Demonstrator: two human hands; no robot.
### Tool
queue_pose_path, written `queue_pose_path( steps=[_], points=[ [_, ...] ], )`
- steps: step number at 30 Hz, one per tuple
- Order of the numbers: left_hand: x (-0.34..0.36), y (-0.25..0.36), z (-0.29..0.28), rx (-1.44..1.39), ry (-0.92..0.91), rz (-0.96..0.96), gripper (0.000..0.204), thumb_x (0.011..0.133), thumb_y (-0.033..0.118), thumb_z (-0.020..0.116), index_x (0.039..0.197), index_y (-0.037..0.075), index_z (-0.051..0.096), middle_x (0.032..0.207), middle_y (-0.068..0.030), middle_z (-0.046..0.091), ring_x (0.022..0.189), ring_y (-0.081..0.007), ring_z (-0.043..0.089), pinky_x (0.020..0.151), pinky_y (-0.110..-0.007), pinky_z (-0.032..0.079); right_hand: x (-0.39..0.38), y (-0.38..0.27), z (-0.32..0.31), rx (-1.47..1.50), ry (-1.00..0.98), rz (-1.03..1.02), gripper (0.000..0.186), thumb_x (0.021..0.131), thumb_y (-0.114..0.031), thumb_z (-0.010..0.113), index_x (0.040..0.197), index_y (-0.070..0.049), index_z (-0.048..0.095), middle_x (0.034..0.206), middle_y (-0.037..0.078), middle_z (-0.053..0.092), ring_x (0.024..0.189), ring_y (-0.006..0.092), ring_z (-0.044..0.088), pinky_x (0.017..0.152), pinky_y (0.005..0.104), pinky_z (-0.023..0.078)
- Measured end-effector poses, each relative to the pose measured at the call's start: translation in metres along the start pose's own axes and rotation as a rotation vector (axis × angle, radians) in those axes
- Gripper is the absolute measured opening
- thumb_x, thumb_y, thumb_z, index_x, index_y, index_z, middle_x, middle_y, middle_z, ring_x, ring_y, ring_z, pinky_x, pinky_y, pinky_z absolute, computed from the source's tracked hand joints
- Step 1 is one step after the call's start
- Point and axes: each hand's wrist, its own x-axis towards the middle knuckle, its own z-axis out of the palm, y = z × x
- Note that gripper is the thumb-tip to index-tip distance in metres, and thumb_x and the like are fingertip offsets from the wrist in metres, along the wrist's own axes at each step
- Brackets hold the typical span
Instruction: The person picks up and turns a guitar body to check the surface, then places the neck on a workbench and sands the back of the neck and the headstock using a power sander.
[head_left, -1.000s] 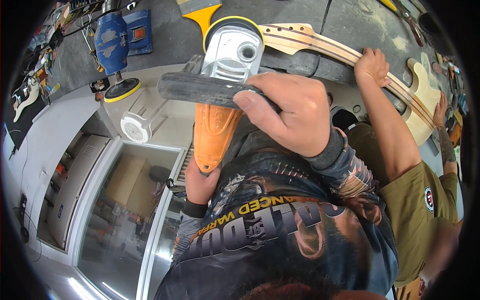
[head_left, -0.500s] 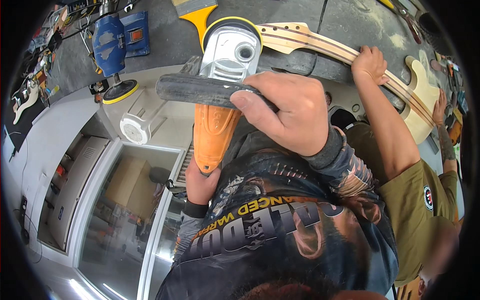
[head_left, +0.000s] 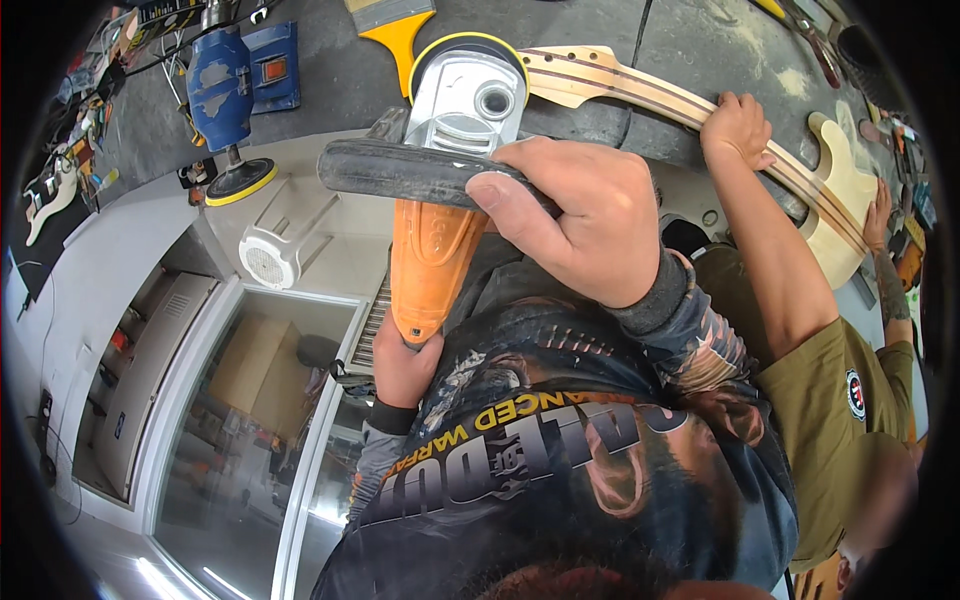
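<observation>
An orange angle grinder (head_left: 432,262) with a silver gear head and a yellow-rimmed round pad (head_left: 455,42) is held up in front of my body, pad end toward the bench. My right hand (head_left: 590,215) is closed round one end of its black loop-shaped side handle (head_left: 400,172), thumb on top. At the grinder's rear end my left hand (head_left: 408,368) grips the lower body; most of those fingers are hidden. Just right of the pad is the headstock of a pale wooden guitar (head_left: 572,76) with dark stripes. A co-worker's hands (head_left: 738,130) rest on its neck and body.
The grey workbench (head_left: 335,60) runs along the far side. On it lie a yellow brush (head_left: 395,30) and a blue pouch (head_left: 275,68). A blue power tool (head_left: 220,95) with a pad hangs at the edge. The co-worker in an olive shirt (head_left: 840,430) stands close on my right.
The grinder and my right hand have shifted very slightly to the right. My left hand follows with the grinder; the co-worker's hand on the neck has hardly moved.
</observation>
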Motion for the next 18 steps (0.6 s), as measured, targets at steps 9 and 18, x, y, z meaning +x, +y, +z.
queue_pose_path(
  steps=[9, 18],
  points=[
    [-0.005, -0.004, -0.007, 0.011, 0.065, 0.012, 0.035, 0.088, 0.003, 0.074, 0.123, -0.003, 0.069, 0.107, -0.0171, 0.079, 0.101, -0.0288, 0.077, 0.092, -0.037, 0.056, 0.002, -0.003, 0.010, 0.002, -0.050, -0.025, 0.035, 0.093, -0.036, 0.083, 0.077, -0.007, 0.070, 0.065, 0.008, 0.064, 0.058, 0.0286, 0.066, 0.052, 0.0400, 0.050],
    [0.015, 0.008, 0.003, 0.044, -0.049, 0.090, 0.050, 0.081, 0.006, 0.077, 0.129, -0.001, 0.066, 0.114, -0.0246, 0.075, 0.110, -0.0447, 0.073, 0.094, -0.044, 0.058, -0.005, -0.008, -0.030, -0.020, -0.031, 0.132, 0.021, 0.093, -0.018, 0.083, 0.095, 0.001, 0.077, 0.079, 0.016, 0.074, 0.068, 0.0315, 0.073, 0.063, 0.0373, 0.056]
  ],
)
